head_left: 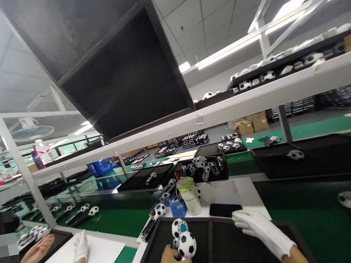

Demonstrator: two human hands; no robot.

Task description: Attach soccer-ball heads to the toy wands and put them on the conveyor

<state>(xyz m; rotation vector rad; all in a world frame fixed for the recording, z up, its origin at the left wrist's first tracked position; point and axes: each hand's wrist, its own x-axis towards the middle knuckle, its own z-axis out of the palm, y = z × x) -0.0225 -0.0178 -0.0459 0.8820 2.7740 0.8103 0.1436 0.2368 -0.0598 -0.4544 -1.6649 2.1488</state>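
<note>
The two small balls (186,244) in the tray carry a football pattern, black pentagons on white. The tray (157,243) itself is a matt black. On the right hand (264,233) is a white glove. Farther away, the conveyor belt (90,228) is green, and the plastic basket (100,168) is bright blue. The small box (178,208) is also blue. The pale jar (190,197) has a green lid, the bottle (37,158) looks purple, and the cardboard boxes (250,123) are brown.

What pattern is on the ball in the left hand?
The ball is white with black pentagon patches, soccer style, best seen in the head view.
</note>
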